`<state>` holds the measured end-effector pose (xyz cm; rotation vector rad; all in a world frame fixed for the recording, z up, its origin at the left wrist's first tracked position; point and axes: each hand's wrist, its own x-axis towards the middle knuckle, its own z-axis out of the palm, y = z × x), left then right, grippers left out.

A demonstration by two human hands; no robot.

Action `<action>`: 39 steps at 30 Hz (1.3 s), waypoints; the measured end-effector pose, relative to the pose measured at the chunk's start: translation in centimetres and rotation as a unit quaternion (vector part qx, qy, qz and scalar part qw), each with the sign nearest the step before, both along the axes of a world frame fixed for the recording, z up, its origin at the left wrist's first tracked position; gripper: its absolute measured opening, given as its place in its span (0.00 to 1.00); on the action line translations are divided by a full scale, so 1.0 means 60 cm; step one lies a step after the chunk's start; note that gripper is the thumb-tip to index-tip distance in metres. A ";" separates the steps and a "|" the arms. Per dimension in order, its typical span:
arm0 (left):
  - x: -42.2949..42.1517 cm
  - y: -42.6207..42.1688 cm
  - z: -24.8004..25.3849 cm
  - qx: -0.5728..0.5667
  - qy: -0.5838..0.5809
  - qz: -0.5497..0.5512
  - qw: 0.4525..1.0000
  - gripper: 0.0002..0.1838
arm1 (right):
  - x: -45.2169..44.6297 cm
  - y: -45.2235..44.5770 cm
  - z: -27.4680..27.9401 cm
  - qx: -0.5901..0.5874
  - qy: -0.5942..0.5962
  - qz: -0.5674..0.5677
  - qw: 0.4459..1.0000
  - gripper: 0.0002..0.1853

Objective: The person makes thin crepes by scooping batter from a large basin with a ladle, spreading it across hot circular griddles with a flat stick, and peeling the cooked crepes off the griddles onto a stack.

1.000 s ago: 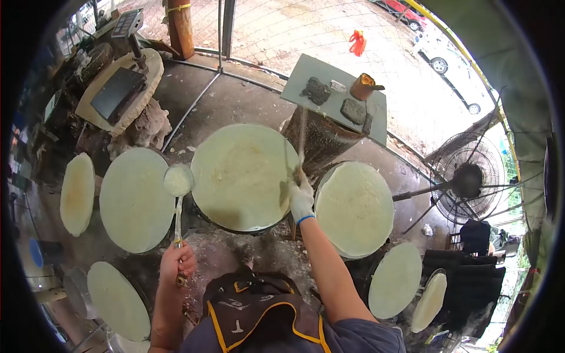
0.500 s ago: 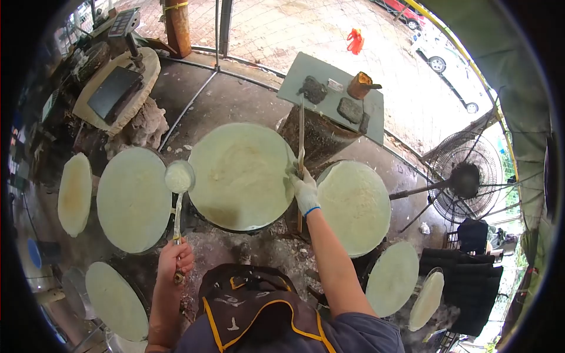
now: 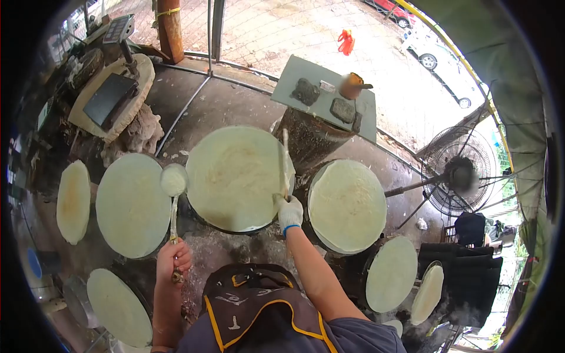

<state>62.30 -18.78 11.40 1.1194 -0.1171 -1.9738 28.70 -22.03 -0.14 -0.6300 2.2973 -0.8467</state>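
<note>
My bare left hand (image 3: 174, 259) is closed around the handle of a ladle (image 3: 174, 180). The ladle's bowl, coated with pale batter, hangs between a round left flatbread (image 3: 130, 206) and the large middle flatbread (image 3: 235, 176). My right hand (image 3: 289, 213), in a white glove with a blue cuff, grips a long thin wooden stick (image 3: 286, 159) pointing away from me. That stick lies along the right edge of the middle flatbread. The gloved fingers are at this edge; whether they touch the sheet I cannot tell. Another round flatbread (image 3: 347, 206) lies to the right.
More flatbreads sit on round griddles at lower left (image 3: 119, 307) and lower right (image 3: 391, 274). Ahead stands a board (image 3: 321, 73) with dark lumps and a can on it. A standing fan (image 3: 462, 173) is at right, a scale (image 3: 112, 101) at upper left.
My right hand has moved left and slightly toward me, bringing the stick over the middle flatbread's right edge. The left hand still holds the ladle in nearly the same place.
</note>
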 end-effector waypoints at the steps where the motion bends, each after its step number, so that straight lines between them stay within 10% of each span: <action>1: 0.003 0.000 0.000 -0.004 -0.001 0.004 1.000 0.04 | -0.005 -0.008 -0.020 -0.058 -0.073 -0.024 0.995 0.20; 7: 0.021 -0.004 0.011 -0.026 -0.010 0.034 0.999 0.03 | -0.018 -0.096 0.004 -0.211 -0.414 -0.194 0.864 0.11; 14: 0.043 -0.001 0.032 -0.052 -0.021 0.084 0.995 0.02 | -0.027 -0.084 0.081 -0.304 -0.495 -0.223 0.782 0.10; 22: 0.006 -0.011 0.030 -0.074 -0.071 0.082 0.991 0.02 | -0.019 0.021 -0.071 -0.238 -0.351 -0.239 0.874 0.18; 27: -0.042 -0.004 0.009 -0.069 -0.028 0.008 0.997 0.04 | -0.133 0.042 -0.014 -0.246 -0.228 -0.135 0.932 0.23; 32: -0.144 0.021 0.027 -0.049 -0.008 -0.051 0.997 0.02 | -0.307 0.225 0.071 -0.387 -0.222 -0.249 0.860 0.20; 39: -0.280 0.107 0.036 -0.031 0.024 -0.124 0.991 0.02 | -0.492 0.423 -0.027 -0.129 -0.023 -0.250 0.959 0.21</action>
